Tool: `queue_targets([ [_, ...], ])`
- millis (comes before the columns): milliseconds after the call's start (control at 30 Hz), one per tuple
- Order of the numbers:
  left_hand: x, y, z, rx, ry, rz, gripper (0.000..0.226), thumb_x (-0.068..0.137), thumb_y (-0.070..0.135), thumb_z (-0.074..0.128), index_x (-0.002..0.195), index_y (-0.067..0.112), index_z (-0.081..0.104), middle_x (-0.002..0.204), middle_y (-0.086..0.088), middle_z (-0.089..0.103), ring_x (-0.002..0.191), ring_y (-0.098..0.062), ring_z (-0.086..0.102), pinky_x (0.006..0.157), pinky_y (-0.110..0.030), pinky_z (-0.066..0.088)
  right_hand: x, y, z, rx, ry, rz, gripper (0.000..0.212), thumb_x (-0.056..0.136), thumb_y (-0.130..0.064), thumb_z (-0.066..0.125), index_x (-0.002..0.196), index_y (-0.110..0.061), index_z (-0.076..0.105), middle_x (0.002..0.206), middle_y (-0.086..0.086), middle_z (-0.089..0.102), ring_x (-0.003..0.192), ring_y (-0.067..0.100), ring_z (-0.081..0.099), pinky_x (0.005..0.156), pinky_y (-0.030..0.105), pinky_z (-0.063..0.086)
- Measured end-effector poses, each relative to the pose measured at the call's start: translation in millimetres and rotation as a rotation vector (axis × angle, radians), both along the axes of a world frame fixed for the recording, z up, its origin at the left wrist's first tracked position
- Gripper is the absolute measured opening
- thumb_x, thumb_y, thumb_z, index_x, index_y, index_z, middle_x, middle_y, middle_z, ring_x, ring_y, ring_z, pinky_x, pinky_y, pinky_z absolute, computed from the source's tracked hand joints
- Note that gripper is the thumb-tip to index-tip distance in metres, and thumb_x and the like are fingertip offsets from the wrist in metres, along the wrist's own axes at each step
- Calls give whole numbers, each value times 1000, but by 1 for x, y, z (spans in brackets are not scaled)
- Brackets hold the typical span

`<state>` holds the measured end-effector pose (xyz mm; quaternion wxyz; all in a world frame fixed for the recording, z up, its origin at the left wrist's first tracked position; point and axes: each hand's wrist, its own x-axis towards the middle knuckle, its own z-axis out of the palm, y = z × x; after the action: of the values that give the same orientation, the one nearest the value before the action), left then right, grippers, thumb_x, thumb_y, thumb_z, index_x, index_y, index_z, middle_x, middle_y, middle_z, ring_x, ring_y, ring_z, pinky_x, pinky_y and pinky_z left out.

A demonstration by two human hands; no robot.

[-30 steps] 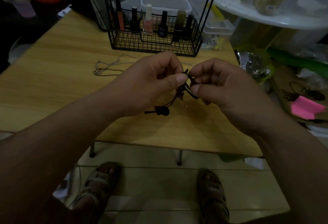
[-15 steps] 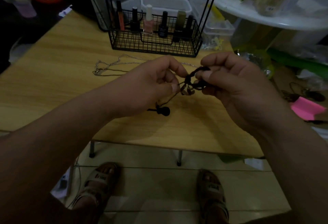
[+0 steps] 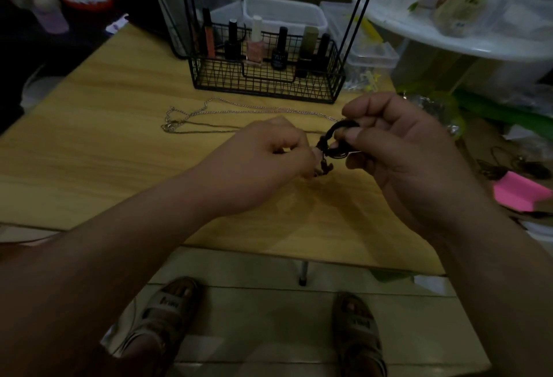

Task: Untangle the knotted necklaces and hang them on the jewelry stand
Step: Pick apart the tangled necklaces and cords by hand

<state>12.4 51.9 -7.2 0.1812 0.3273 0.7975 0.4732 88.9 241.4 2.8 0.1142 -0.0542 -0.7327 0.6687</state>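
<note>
- left hand (image 3: 269,152): fingers curled in, tips pinching the black cord necklace (image 3: 336,137) at its knotted part; held above the table, not resting on it.
- right hand (image 3: 398,149): thumb and forefinger pinch a rounded loop of the same cord; other fingers are curled underneath.
- Black cord necklace: matte, thick, braided-looking cord bunched into a tight tangle between the two hands. A small dark piece hangs under the knot, too blurred to tell its shape.
- silver chain necklace (image 3: 209,112): fine metal links lying flat on the table in a long narrow loop, behind the hands and in front of the wire basket; neither hand touches it.
- table (image 3: 104,143): light wood-grain top, smooth, with thin metal legs.
- wire basket (image 3: 263,80): black metal grid with a zigzag lower band, rectangular, and thin black rods rising out of frame. It holds upright cosmetic bottles.
- pink bottle (image 3: 255,49): glass, white cap, in the basket. The others are dark with black caps; one tube is orange. Labels are too small to read.
- plastic tubs (image 3: 284,13): clear and boxy, behind the basket.
- white round table (image 3: 449,41): glossy, to the right, crowded with blurred packages.
- pink paper (image 3: 520,194): bright, flat, on the floor clutter to the right.
- sandals (image 3: 167,308): strap type, on a tiled floor. There is printed writing on the straps, not legible.
</note>
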Motion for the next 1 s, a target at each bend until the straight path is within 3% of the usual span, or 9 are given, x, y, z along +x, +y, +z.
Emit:
queue_targets([
  [167, 7, 8, -3, 91, -233, 106, 31, 101, 44, 59, 86, 27, 79, 98, 12, 73, 87, 8, 63, 77, -24, 41, 1, -3, -1, 49, 14, 21, 25, 82, -16, 67, 107, -21, 67, 95, 1, 71, 91, 18, 68, 72, 32, 52],
  [267, 6, 10, -6, 144, -297, 139, 25, 102, 36, 63, 92, 20, 79, 96, 4, 78, 89, -3, 67, 77, -23, 45, 0, -5, -3, 53, 8, 14, 24, 82, -15, 67, 106, -21, 67, 94, -1, 72, 92, 19, 69, 74, 32, 52],
  [400, 3, 9, -5, 176, -329, 176, 20, 101, 31, 66, 86, 23, 75, 88, -6, 70, 83, -16, 58, 73, -32, 45, -1, -5, -5, -30, -7, -28, 20, 89, -7, 66, 106, -17, 66, 94, 2, 73, 96, 20, 69, 80, 35, 52],
  [500, 2, 8, -7, 190, -299, 217, 15, 99, 26, 69, 86, 21, 73, 104, -14, 73, 88, -30, 65, 73, -36, 51, -2, -8, -6, -191, -59, -43, 23, 95, 5, 52, 105, -13, 64, 87, 1, 72, 94, 18, 70, 80, 35, 51],
  [600, 2, 7, -10, 211, -271, 244, 11, 97, 20, 69, 87, 18, 71, 102, -13, 74, 86, -33, 67, 71, -39, 58, -3, -11, -8, -250, -121, -17, 24, 92, 3, 49, 104, -11, 63, 77, -3, 68, 85, 14, 69, 80, 34, 51],
  [700, 1, 5, -10, 224, -280, 248, 10, 96, 18, 69, 87, 17, 70, 88, -8, 71, 74, -15, 63, 65, -30, 55, -3, -13, -9, -167, -194, 26, 23, 80, -13, 61, 102, -15, 69, 83, 0, 72, 87, 17, 68, 82, 37, 52],
  [800, 0, 5, -10, 226, -273, 251, 8, 94, 19, 70, 87, 16, 70, 83, -3, 69, 73, -10, 61, 61, -22, 51, -2, -18, -11, 1, -212, 37, 16, 91, -14, 72, 106, -16, 70, 90, 13, 73, 84, 18, 69, 80, 35, 52],
  [933, 0, 4, -9, 237, -259, 241, 8, 93, 18, 71, 88, 12, 70, 81, -2, 67, 73, -9, 60, 58, -18, 49, 1, -23, -8, 208, -189, 33, 11, 96, -19, 69, 104, -22, 76, 86, -2, 77, 79, 5, 68, 77, 24, 54],
  [1000, 0, 4, -8, 214, -229, 245, 10, 94, 19, 70, 86, 13, 68, 79, 0, 66, 69, -4, 59, 55, -13, 47, 2, -24, -8, 276, -171, 7, 9, 97, -23, 69, 99, -26, 77, 87, -8, 76, 80, 2, 68, 79, 25, 55],
])
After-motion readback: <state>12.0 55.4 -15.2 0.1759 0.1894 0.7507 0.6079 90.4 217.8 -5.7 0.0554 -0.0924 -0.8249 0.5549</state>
